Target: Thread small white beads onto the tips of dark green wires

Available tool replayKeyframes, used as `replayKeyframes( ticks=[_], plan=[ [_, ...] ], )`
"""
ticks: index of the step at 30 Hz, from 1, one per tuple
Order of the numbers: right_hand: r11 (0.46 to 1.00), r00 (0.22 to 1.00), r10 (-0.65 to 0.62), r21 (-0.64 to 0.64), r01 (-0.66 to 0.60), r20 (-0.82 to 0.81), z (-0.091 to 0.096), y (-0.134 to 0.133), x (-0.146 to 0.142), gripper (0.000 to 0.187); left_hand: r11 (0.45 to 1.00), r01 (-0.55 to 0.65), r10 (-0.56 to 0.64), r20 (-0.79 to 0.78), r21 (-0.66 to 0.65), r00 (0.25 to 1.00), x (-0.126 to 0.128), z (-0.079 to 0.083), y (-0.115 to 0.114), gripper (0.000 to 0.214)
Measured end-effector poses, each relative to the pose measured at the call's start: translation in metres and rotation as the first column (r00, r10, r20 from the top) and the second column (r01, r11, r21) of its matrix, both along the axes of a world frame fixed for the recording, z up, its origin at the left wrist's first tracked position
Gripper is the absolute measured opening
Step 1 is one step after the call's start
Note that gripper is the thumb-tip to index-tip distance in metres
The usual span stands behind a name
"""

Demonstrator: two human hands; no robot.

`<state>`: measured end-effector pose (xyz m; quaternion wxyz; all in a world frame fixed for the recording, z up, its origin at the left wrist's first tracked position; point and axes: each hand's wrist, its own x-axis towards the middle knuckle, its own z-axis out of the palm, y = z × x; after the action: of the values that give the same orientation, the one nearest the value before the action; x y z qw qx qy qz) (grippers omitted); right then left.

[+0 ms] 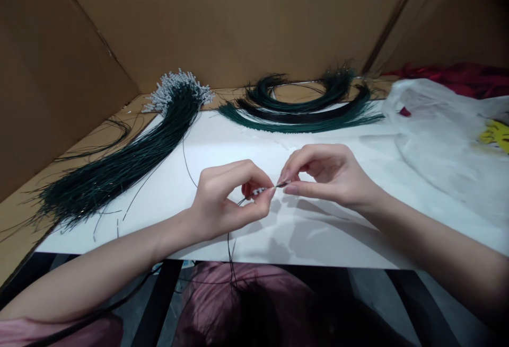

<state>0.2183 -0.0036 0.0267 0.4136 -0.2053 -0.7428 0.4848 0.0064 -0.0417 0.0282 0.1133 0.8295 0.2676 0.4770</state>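
Observation:
Over the white board (286, 251), my left hand (226, 198) pinches a thin dark wire with small white beads (258, 191) between thumb and forefinger. My right hand (334, 175) comes in from the right, its thumb and fingertips closed on the dark end of the same wire. The two sets of fingertips almost meet. Long thin tails of wire (229, 254) hang below my left hand past the board's front edge. To the left lies a thick bundle of dark green wires (131, 156), its far ends covered in white beads (178, 90).
Curved bundles of green and black wire (302, 124) lie at the back of the board. On the right are a crumpled translucent plastic bag (449, 140) and red cloth (457, 79). Cardboard walls (238, 24) enclose the back and sides. Loose wires (95, 145) lie at the left.

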Motion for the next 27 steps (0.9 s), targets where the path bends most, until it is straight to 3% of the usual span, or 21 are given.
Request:
replayKeyframes(
  ticks=[27],
  plan=[
    [1.0,0.999,0.022,-0.01,-0.022,-0.029,-0.002,-0.0003,-0.0012,0.018,0.994,0.024,-0.021,0.026,-0.11,0.999,0.0027,0.0003,0.0006,0.006]
  ],
)
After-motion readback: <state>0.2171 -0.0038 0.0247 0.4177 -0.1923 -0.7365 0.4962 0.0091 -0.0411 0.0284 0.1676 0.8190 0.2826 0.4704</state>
